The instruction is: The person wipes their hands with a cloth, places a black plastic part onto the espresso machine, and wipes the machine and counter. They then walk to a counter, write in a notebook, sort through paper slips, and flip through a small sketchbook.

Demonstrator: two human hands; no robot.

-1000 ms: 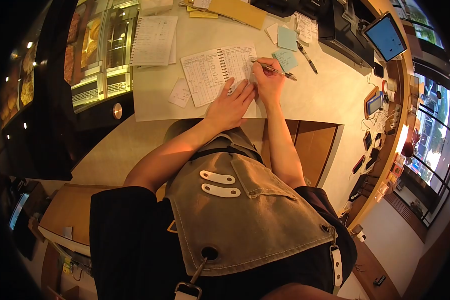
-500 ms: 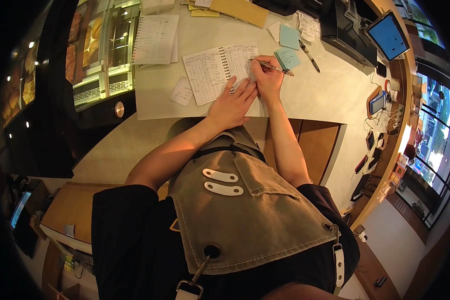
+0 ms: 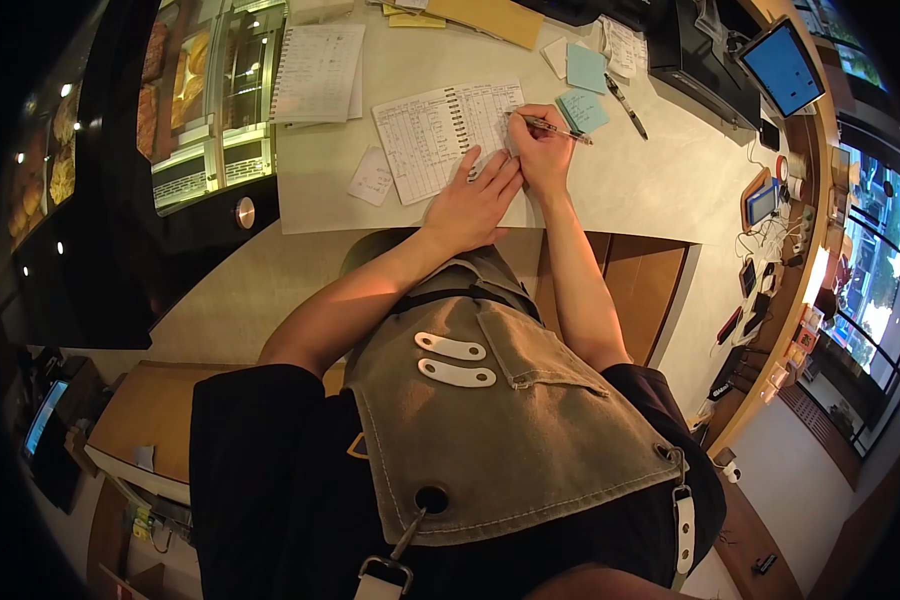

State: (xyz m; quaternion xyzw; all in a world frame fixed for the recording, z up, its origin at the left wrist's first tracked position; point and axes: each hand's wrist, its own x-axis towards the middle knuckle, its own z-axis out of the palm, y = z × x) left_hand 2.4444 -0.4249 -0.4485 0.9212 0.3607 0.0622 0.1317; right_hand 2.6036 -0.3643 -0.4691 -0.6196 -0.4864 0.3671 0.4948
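Note:
A spiral notebook (image 3: pixel 417 140) lies open on the counter, its pages ruled into a table with handwriting. My right hand (image 3: pixel 542 150) grips a pen (image 3: pixel 558 129) over the right page, close to its outer edge; the pen's tip is hidden by my fingers. My left hand (image 3: pixel 475 200) rests flat across the lower part of the notebook with its fingers apart, next to my right hand. Left of the notebook is a small paper slip (image 3: pixel 371 177) with faint writing. Beyond my right hand lies a blue sticky note (image 3: pixel 582 111) with writing on it.
A second spiral notebook (image 3: pixel 317 75) lies at the counter's back left, beside a glass food case (image 3: pixel 210 110). Another blue note (image 3: pixel 586 68), a second pen (image 3: pixel 626 108) and receipts (image 3: pixel 623 50) are at the back right. A black machine (image 3: pixel 705 70) and a screen (image 3: pixel 782 66) stand further right.
The whole view has shifted slightly, so everything sits a little further right and up. Both hands keep nearly the same place on the notebook, and the pen stays in my right hand.

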